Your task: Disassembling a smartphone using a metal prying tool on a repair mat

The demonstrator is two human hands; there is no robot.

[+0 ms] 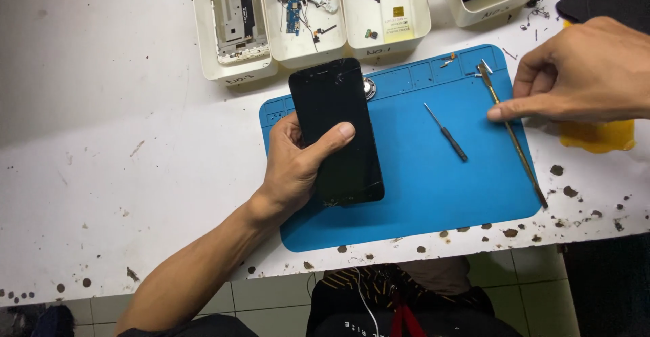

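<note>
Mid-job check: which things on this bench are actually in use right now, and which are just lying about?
In use:
left hand gripping the black phone
right hand, forefinger on the long metal pry tool
blue mat under both

Lying about:
small screwdriver
white parts trays
yellow pad

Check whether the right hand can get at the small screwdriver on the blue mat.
Probably yes: the right hand rests on the metal pry tool, and only bare blue mat lies between it and the small screwdriver.
</note>
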